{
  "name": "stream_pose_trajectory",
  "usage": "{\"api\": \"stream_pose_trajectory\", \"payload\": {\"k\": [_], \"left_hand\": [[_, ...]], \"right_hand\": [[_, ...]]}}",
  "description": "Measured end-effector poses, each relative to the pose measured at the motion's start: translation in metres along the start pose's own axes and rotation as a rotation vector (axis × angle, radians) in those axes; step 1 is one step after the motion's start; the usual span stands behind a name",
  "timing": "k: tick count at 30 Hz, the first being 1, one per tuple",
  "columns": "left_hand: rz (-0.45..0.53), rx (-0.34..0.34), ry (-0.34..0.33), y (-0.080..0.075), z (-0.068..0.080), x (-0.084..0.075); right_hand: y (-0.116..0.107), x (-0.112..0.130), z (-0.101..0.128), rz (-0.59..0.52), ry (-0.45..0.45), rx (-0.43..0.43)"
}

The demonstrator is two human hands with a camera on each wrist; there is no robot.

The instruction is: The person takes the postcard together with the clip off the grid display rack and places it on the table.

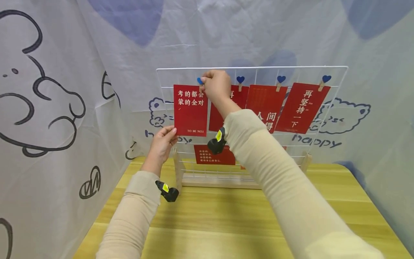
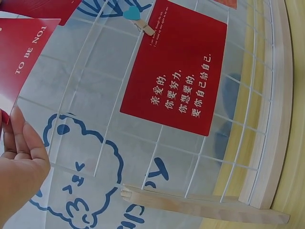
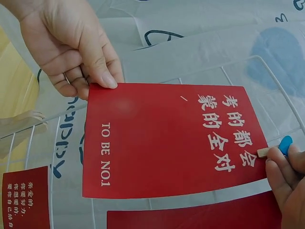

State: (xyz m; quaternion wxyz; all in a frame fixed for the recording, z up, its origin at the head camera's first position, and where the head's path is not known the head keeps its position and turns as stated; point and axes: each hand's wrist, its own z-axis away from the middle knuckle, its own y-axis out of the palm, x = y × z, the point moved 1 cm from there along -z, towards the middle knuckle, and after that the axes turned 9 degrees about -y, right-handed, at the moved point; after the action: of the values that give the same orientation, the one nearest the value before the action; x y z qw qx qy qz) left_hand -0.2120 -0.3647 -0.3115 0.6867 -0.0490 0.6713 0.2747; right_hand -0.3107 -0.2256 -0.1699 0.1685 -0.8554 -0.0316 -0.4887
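Here, the left hand [image 1: 162, 142] pinches the bottom left corner of a smooth red card [image 1: 190, 110] between thumb and curled fingers. The card is a flat rectangle with white writing, and it lies flat against the top left part of a white wire grid [image 1: 336, 108]. The right hand [image 1: 216, 85] is up at the card's top right corner. Its fingers are curled tight around a small wooden clip with a blue heart [image 1: 199, 81], right where the card meets the wire. So both grips are closed, one on the card and one on the clip.

The grid is made of thin wires that cross to make squares. It stands upright in a pale wooden base [image 1: 220, 181] on a yellow wooden table [image 1: 226, 223] with long grain lines. More red cards [image 1: 302, 108] hang along the top row, each held by a heart clip [image 1: 326, 80]. A smaller red card [image 2: 174, 67] hangs lower down. Behind it all is a soft, wrinkly white cloth [image 1: 64, 108] with black cartoon drawings.
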Motion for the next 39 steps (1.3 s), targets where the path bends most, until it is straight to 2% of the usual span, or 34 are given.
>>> {"api": "stream_pose_trajectory", "payload": {"k": [5, 12, 18, 31, 39], "left_hand": [[0.004, -0.01, -0.002, -0.001, 0.0, 0.0], [0.005, -0.007, 0.013, -0.002, 0.001, -0.001], [0.002, -0.008, 0.016, -0.003, 0.002, -0.001], [-0.022, -0.009, 0.015, -0.005, 0.006, 0.0], [-0.041, -0.009, 0.019, -0.007, 0.011, 0.003]], "right_hand": [[0.003, -0.003, 0.002, -0.014, -0.021, -0.035], [0.006, -0.004, 0.004, 0.071, -0.068, -0.103], [0.007, -0.003, 0.006, 0.057, -0.091, -0.159], [-0.004, -0.003, 0.009, 0.044, -0.137, -0.203], [-0.006, -0.018, 0.001, 0.015, -0.099, -0.213]]}}
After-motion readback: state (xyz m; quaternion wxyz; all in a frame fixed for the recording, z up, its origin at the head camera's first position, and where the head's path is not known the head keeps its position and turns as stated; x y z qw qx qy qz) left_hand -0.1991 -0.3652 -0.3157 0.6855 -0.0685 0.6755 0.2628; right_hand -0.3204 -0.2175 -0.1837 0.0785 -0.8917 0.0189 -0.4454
